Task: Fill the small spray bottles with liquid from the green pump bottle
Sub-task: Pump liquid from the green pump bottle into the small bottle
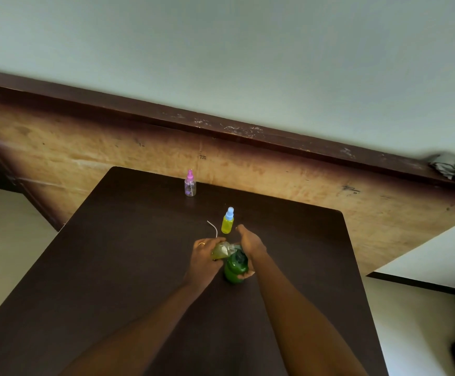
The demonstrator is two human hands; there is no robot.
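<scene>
One camera sits on the person's head. It looks forward and down at the dark table, tipped so the far wall slants. It is close: reaching in from the near edge, the left hand, gripping a small spray bottle, and the right hand, gripping the green pump bottle, meet mid-picture. Floor shows at both sides.

Dark matt wooden table, translucent glossy plastic green pump bottle, scuffed raw plywood board behind.
</scene>
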